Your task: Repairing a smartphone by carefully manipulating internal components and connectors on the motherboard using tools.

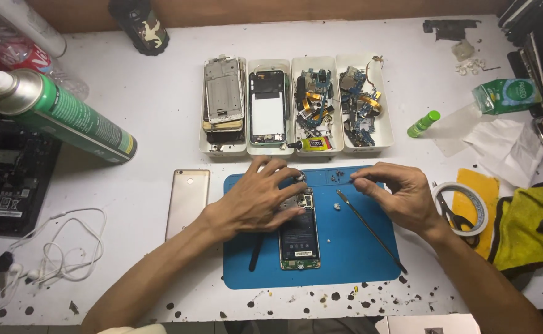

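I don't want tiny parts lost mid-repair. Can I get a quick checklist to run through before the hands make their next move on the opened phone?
1. Opened phone lies flat on the blue mat: ok.
2. Left hand steadies the phone's top: ok.
3. Right hand pinches something at its fingertips: cannot tell what.
4. Metal pry tool lies within reach on the mat: ok.
5. Small loose bits on the mat are contained: not ok.
6. Gold back cover is set aside: ok.
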